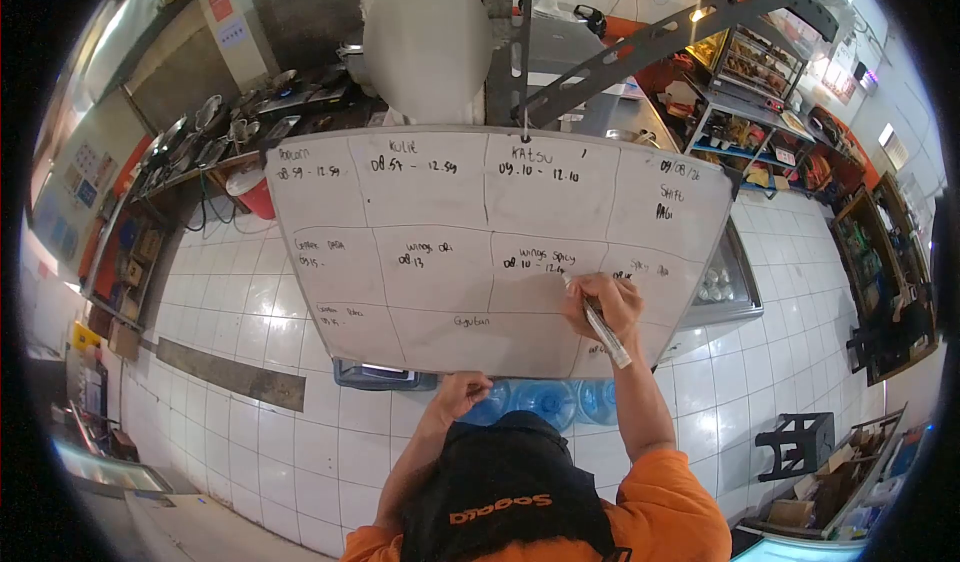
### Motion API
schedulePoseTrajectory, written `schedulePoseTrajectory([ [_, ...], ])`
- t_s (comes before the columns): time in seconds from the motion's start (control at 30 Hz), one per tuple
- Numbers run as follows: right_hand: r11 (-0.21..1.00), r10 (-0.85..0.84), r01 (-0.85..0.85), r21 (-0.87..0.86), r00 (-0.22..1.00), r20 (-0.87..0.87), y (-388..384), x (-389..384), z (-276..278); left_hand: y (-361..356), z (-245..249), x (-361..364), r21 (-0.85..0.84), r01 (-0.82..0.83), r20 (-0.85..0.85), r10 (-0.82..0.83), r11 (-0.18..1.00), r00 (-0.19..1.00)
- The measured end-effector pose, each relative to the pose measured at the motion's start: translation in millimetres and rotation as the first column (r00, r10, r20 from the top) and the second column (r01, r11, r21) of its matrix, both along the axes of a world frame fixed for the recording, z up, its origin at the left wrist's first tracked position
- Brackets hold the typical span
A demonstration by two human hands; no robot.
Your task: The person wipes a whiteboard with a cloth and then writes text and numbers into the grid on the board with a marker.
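A whiteboard point(440, 287) hangs in front of me, ruled into boxes with handwritten words and times. My right hand point(612, 302) is closed around a marker point(606, 337), its barrel slanting down along my palm. The writing end is at the board beside the times under "Wings Spicy"; the exact tip is hard to make out. At the board's lower edge, my left hand point(463, 395) has its fingers curled. Whether those fingers grip the edge or something small is hidden.
Blue water jugs point(543, 402) stand below the board. A black stool point(797, 446) is on the tiled floor at right. Metal brackets point(640, 52) slope above the board. Pans point(210, 112) line a counter at left; a stocked rack point(745, 92) stands at back right.
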State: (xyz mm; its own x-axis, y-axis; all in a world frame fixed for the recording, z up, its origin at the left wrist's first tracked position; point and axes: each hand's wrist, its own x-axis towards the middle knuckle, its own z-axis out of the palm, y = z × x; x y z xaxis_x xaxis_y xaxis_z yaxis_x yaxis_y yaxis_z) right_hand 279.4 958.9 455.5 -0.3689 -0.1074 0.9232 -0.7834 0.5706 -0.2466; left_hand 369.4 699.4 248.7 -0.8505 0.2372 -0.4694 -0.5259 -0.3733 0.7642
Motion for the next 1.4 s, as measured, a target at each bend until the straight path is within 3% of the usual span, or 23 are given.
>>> schedulePoseTrajectory([
  [0.07, 1.0, -0.02, 0.02, 0.018, 1.0, -0.015, 0.9, 0.1, 0.7, 0.8, 1.5, 1.4, 0.005, -0.015, 0.01, 0.015, 1.0, 1.0],
  [0.13, 1.0, -0.029, 0.03, 0.003, 0.999, -0.02, 0.6, 0.5, 0.4, -4.7, -8.7, -2.3, 0.222, -0.046, 0.115, 0.021, 0.974, 0.993],
  [0.23, 0.999, -0.014, 0.014, -0.037, 1.0, -0.006, -1.5, 0.6, 2.7, -15.0, -25.6, -6.7, 0.371, 0.058, 0.089, -0.098, 0.927, 0.991],
  [0.3, 1.0, 0.006, -0.005, -0.027, 1.0, 0.027, -0.9, 7.5, 8.6, -5.9, -29.4, 1.6, 0.044, 0.036, -0.141, -0.03, 0.998, 0.99],
  [0.37, 0.997, 0.045, -0.045, -0.057, 0.999, -0.007, -3.6, 9.6, 11.0, 1.2, -23.9, 3.8, -0.186, 0.008, -0.307, -0.066, 0.982, 0.949],
  [0.53, 0.983, 0.179, -0.184, 0.025, 0.976, 0.123, -38.2, 25.2, 18.5, 4.5, -6.8, 9.5, -0.339, -0.015, -0.507, -0.169, 0.941, 0.845],
  [0.6, 0.97, 0.169, -0.186, 0.155, 0.979, 0.113, -57.8, 28.0, 19.8, 3.5, 12.2, 2.3, -0.203, 0.044, -0.231, -0.091, 0.978, 0.969],
  [0.73, 0.936, 0.319, -0.324, 0.136, 0.946, 0.061, -95.3, 15.4, 21.2, 7.1, 19.4, 0.0, 0.145, -0.078, 0.157, 0.055, 0.986, 0.986],
  [0.83, 0.931, 0.306, -0.305, 0.203, 0.952, 0.028, -109.6, 1.7, 12.2, 3.9, 11.1, -4.2, 0.214, -0.008, 0.075, -0.009, 0.977, 0.997],
  [0.93, 0.912, 0.343, -0.363, 0.189, 0.93, 0.129, -115.1, -1.0, 13.2, 3.8, 13.2, -3.3, 0.183, -0.009, 0.134, -0.016, 0.983, 0.991],
  [1.13, 0.927, 0.288, -0.304, 0.22, 0.952, 0.103, -113.6, -1.3, 13.7, 4.7, 17.7, -1.5, 0.169, -0.02, 0.13, -0.002, 0.985, 0.992],
  [1.23, 0.957, 0.257, -0.248, 0.152, 0.965, -0.044, -112.9, 0.6, 12.4, 1.1, 13.4, -6.7, 0.193, 0.046, 0.098, -0.066, 0.98, 0.993],
  [1.4, 0.945, 0.259, -0.269, 0.184, 0.963, 0.081, -101.0, 2.0, 13.7, 2.8, 26.0, -1.8, 0.17, 0.015, 0.085, -0.03, 0.985, 0.996],
])
